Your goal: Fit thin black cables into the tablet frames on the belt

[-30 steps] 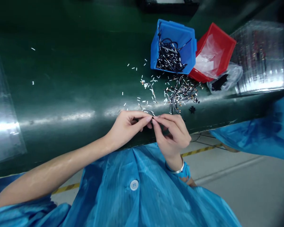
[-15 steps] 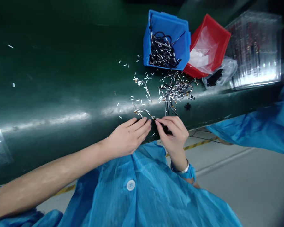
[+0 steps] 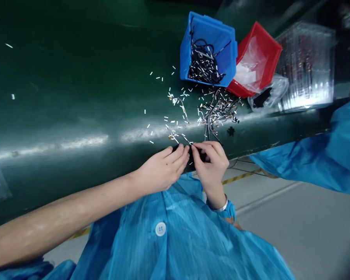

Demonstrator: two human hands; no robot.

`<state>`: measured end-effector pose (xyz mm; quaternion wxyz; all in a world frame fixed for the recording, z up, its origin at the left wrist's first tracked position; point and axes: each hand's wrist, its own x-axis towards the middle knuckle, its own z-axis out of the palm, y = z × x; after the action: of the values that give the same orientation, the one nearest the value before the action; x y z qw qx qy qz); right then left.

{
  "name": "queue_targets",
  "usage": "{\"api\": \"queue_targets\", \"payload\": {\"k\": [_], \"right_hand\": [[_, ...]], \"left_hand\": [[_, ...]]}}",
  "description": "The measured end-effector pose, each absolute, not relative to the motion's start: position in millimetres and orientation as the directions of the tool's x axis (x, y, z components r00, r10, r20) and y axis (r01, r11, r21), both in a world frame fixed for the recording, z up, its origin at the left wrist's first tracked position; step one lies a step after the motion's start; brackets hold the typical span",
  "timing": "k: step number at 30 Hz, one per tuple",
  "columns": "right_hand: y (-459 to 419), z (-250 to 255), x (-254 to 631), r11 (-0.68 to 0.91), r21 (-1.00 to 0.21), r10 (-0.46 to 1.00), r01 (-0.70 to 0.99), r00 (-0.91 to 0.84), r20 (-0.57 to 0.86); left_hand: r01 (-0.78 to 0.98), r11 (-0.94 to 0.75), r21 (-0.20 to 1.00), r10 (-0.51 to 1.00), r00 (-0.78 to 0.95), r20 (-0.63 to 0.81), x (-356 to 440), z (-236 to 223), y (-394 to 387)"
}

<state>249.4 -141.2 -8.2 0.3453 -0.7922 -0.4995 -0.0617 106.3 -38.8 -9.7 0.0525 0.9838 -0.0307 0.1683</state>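
Note:
My left hand (image 3: pixel 162 168) and my right hand (image 3: pixel 210 162) meet fingertip to fingertip at the near edge of the green table (image 3: pixel 61 97). Both pinch a thin dark cable (image 3: pixel 181 137) with a small gold connector at its far end; the cable arcs just beyond my fingers. A loose heap of similar short cables (image 3: pixel 217 111) lies a little beyond my right hand. Behind it stands a blue bin (image 3: pixel 207 50) holding several dark cables.
Small white sleeve bits (image 3: pixel 169 116) are scattered on the table beyond my hands. A red bin (image 3: pixel 256 58) with a clear bag, a plastic bag with dark parts (image 3: pixel 266 97) and stacked clear trays (image 3: pixel 307 66) stand at the right. Another person's blue sleeve (image 3: pixel 315 155) reaches in from the right.
The view has shifted slightly. My hands have closed in on the cable at the table edge; the left fingers have curled over it more than before.

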Motion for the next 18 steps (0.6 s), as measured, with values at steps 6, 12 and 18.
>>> {"api": "queue_targets", "payload": {"k": [6,12,18], "right_hand": [[-148,-9,247,-0.250,-0.356,0.768,0.900,0.409,0.493],[-145,-7,246,-0.273,-0.405,0.751,0.873,0.456,0.478],[-135,5,261,-0.325,-0.578,0.814,0.748,0.533,0.232]], "left_hand": [[-0.067,-0.995,0.067,-0.041,0.942,0.332,107,-10,-40],[-0.066,-0.994,0.089,-0.035,0.949,0.313,107,-10,-40],[-0.070,-0.991,0.113,-0.030,0.945,0.325,108,-10,-40]]}}
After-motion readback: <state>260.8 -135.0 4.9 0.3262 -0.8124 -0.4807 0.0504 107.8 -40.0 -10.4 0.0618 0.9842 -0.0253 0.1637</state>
